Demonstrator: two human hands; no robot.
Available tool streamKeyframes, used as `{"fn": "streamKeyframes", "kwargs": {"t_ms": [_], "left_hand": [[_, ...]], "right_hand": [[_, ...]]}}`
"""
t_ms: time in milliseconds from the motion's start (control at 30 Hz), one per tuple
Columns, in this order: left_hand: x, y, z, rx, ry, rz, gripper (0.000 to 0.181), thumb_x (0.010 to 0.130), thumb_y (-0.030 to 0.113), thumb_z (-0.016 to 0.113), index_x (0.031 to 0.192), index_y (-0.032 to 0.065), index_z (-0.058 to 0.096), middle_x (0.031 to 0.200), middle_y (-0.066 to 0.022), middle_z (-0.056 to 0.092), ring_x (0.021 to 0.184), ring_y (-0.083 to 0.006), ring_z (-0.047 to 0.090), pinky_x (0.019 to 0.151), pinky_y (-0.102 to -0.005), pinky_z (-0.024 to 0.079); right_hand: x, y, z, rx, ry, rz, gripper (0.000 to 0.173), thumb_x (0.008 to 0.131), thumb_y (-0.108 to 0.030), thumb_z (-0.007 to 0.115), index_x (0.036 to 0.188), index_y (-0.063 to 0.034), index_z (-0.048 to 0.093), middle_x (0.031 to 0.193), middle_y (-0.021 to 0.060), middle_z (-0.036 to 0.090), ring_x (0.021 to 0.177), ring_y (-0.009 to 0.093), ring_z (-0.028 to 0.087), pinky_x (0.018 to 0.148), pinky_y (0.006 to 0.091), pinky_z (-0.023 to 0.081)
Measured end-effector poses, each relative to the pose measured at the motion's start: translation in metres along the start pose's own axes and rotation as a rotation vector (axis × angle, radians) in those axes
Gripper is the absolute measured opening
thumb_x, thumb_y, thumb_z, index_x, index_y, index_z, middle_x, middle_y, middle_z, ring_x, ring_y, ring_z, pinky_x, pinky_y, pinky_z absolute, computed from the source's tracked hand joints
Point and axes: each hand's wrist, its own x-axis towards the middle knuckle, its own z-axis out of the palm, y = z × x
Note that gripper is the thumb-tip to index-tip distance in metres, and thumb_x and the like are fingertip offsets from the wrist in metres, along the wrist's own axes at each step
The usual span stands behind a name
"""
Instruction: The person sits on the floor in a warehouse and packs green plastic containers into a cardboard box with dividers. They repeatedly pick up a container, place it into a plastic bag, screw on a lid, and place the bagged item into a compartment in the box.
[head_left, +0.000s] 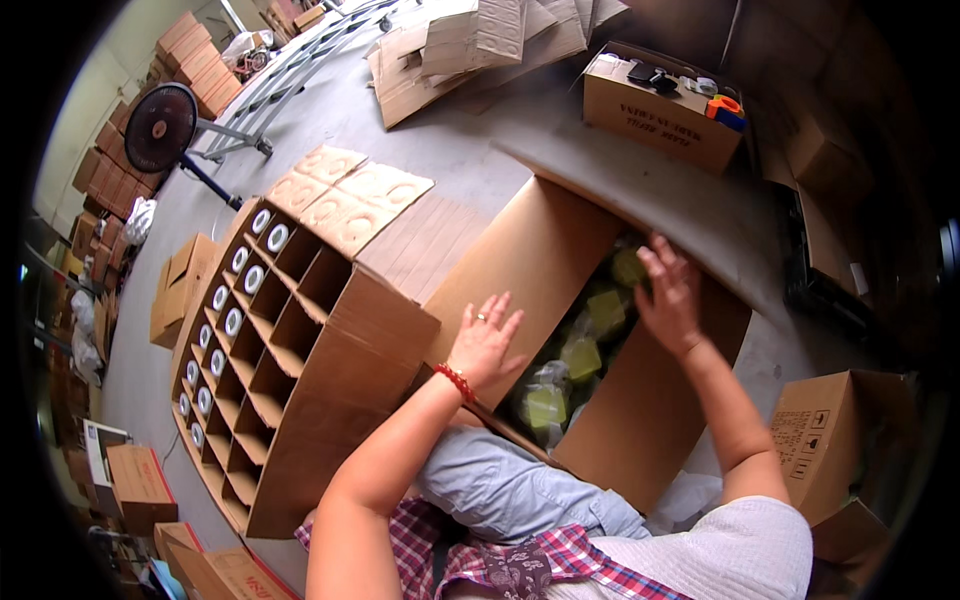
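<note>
My left hand (489, 343), fingers spread and holding nothing, is over the near-left flap (517, 262) of an open cardboard box. I cannot tell whether it touches the flap. At the box's far side my right hand (671, 300) has its fingers apart, close to the raised far flap (615, 199). Contact there is unclear. Between the flaps, several yellow-green pieces (581, 358) in clear plastic wrap lie inside the box, partly in shadow. Left of my left hand stands a carton with cardboard dividers (375, 352). Round white-rimmed items (253, 279) sit in its left cells.
Dimpled cardboard sheets (352, 195) lie behind the divided carton. A fan (161, 127) stands at the left. Flattened cardboard (480, 45) is piled at the back. Tape rolls (724, 109) rest on a carton (660, 131). Another open carton (817, 442) is at my right.
</note>
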Motion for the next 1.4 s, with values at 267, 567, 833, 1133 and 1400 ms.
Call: {"fn": "streamKeyframes", "kwargs": {"t_ms": [267,567,833,1133,1400], "left_hand": [[0.010,0.017,0.015,0.042,-0.128,0.099,0.078,0.081,0.043,0.065,0.146,0.0149,0.032,0.153,-0.0191,0.018,0.138,-0.0352,0.027,0.106,-0.0573,0.029],[0.013,0.027,-0.003,-0.016,-0.150,0.002,0.087,0.068,0.030,0.069,0.144,0.0090,0.032,0.149,-0.0208,0.028,0.131,-0.0391,0.036,0.101,-0.0500,0.035],[0.028,0.021,-0.012,-0.216,0.081,-0.029,0.084,0.067,0.023,0.065,0.143,0.0074,0.034,0.142,-0.0196,0.041,0.123,-0.0385,0.047,0.099,-0.0428,0.043],[0.091,0.050,-0.027,-0.193,0.324,0.122,0.063,0.073,0.005,0.056,0.135,0.0128,0.047,0.128,-0.0199,0.054,0.102,-0.0356,0.060,0.082,-0.0429,0.052],[0.161,-0.021,-0.134,0.218,0.196,-0.165,0.067,0.080,0.001,0.053,0.142,0.0200,0.037,0.119,-0.0135,0.058,0.089,-0.0326,0.066,0.075,-0.0420,0.053]], "right_hand": [[0.104,0.172,0.037,-0.524,-0.028,0.288,0.069,0.089,-0.042,0.054,0.147,-0.0144,0.030,0.157,0.0090,0.014,0.146,0.026,0.008,0.111,0.0471,0.016],[0.021,0.200,0.160,0.410,-1.023,1.025,0.061,0.093,-0.050,0.037,0.131,-0.0053,0.054,0.143,0.0194,0.042,0.135,0.030,0.037,0.111,0.0383,0.028],[-0.076,0.028,0.081,0.124,-0.397,-0.018,0.043,0.080,-0.028,0.060,0.117,-0.0060,0.059,0.130,0.0156,0.053,0.130,0.031,0.042,0.111,0.0525,0.021],[-0.048,0.034,-0.061,-0.130,-0.536,0.287,0.028,0.070,-0.007,0.059,0.098,-0.0089,0.065,0.102,0.0085,0.065,0.106,0.025,0.056,0.101,0.0514,0.035],[-0.142,0.094,-0.296,-0.484,-0.664,0.632,0.032,0.083,-0.003,0.052,0.113,-0.0019,0.061,0.135,0.0107,0.050,0.136,0.026,0.035,0.109,0.0419,0.030]]}}
